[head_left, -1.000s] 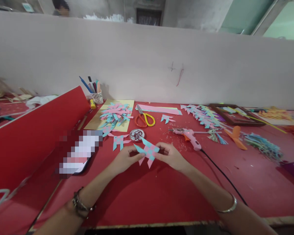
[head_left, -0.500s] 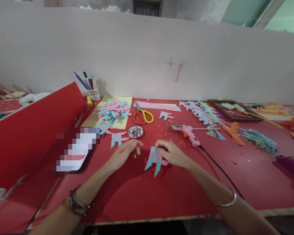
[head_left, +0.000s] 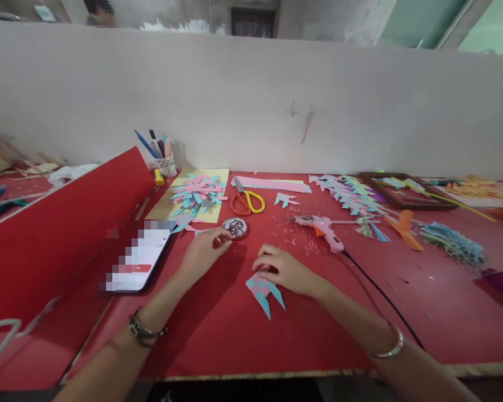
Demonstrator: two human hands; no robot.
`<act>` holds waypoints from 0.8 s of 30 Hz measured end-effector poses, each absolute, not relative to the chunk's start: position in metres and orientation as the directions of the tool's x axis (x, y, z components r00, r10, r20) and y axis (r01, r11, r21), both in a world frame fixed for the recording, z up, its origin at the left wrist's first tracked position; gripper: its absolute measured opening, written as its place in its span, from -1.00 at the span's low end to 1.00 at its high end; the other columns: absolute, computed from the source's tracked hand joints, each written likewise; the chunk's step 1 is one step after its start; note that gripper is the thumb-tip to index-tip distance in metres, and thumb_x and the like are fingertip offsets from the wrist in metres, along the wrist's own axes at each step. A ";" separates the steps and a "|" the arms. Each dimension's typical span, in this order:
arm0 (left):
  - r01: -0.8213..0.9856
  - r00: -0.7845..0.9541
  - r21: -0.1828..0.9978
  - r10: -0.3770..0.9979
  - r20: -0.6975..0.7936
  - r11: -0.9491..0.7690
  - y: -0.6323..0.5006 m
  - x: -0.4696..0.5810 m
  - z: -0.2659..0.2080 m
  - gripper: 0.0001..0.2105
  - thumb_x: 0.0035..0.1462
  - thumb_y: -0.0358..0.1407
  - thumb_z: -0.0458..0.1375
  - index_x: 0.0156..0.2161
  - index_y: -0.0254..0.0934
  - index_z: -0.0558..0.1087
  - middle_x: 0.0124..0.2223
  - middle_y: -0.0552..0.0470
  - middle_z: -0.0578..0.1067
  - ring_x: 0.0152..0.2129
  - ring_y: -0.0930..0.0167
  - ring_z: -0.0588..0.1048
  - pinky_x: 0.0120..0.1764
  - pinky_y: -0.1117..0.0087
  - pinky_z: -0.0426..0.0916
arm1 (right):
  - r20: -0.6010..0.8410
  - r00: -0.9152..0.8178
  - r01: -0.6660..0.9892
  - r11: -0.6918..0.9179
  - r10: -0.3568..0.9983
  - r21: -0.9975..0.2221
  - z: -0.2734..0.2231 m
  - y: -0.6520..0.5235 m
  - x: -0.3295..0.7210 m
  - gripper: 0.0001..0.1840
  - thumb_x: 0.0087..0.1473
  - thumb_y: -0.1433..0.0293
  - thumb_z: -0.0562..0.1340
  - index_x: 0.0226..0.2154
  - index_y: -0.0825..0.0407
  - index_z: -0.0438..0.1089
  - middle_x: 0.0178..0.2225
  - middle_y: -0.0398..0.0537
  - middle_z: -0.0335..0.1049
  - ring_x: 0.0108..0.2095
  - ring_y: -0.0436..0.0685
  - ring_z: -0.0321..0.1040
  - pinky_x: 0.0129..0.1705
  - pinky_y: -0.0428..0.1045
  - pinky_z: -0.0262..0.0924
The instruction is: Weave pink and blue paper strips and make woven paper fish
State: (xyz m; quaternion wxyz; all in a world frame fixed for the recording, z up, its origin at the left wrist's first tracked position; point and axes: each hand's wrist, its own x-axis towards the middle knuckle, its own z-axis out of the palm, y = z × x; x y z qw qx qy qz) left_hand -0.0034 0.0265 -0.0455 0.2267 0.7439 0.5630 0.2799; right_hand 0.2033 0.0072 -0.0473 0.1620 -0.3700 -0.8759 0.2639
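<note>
My right hand [head_left: 285,270] has its bent fingers on the upper edge of a woven paper fish [head_left: 261,291] in pink and light blue, its two blue points toward me. To the left, my left hand [head_left: 204,249] is loosely curved, thumb and fingers apart, with nothing visible in it. Just beyond its fingertips lies a round disc [head_left: 235,228] with a dark red pattern. Behind that hand, a second woven piece [head_left: 198,231] is mostly hidden. Another small woven piece [head_left: 285,200] lies farther back.
Scissors [head_left: 247,202] and a pile of paper strips [head_left: 199,192] lie at the back. A pink glue gun [head_left: 324,229] with its black cord [head_left: 377,290] is on the right. On the left are a phone [head_left: 145,262] and a slanted red board [head_left: 62,234].
My right hand has lowered the woven paper fish and turned it, so it now lies flatter on the table. My left hand has drawn back left, covering the second woven piece.
</note>
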 end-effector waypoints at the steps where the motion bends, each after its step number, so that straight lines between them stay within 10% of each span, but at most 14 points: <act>1: 0.762 0.192 0.597 0.968 0.162 -0.251 0.030 -0.006 -0.044 -0.85 -0.01 -0.33 0.03 -0.32 -0.28 0.40 -0.31 0.01 0.48 -0.43 0.41 0.42 -0.37 0.43 0.26 | 0.117 -0.663 0.549 0.586 0.739 -0.596 -0.048 0.007 0.204 -0.86 0.04 0.45 0.11 -0.35 0.08 0.37 -0.35 -0.07 0.18 -0.37 -0.04 0.20 -0.29 -0.12 0.11; 10: 0.843 0.513 0.100 0.845 0.150 -0.529 0.075 -0.002 -0.039 -0.81 0.03 -0.41 0.05 -0.24 -0.25 0.46 -0.22 -0.04 0.47 -0.24 0.33 0.40 -0.21 0.37 0.24 | 0.188 -0.616 0.591 0.607 0.765 -0.531 -0.046 0.010 0.209 -0.83 0.03 0.51 0.05 -0.40 0.07 0.34 -0.33 -0.05 0.19 -0.34 -0.01 0.20 -0.25 -0.09 0.13; 24: 0.817 0.558 0.071 0.814 0.160 -0.573 0.094 0.005 -0.044 -0.75 0.08 -0.40 -0.06 -0.22 -0.30 0.45 -0.22 -0.07 0.50 -0.25 0.35 0.41 -0.20 0.36 0.23 | 0.204 -0.629 0.622 0.643 0.750 -0.447 -0.052 0.016 0.212 -0.82 0.05 0.51 0.03 -0.39 0.07 0.34 -0.37 -0.05 0.25 -0.34 0.01 0.21 -0.30 -0.08 0.09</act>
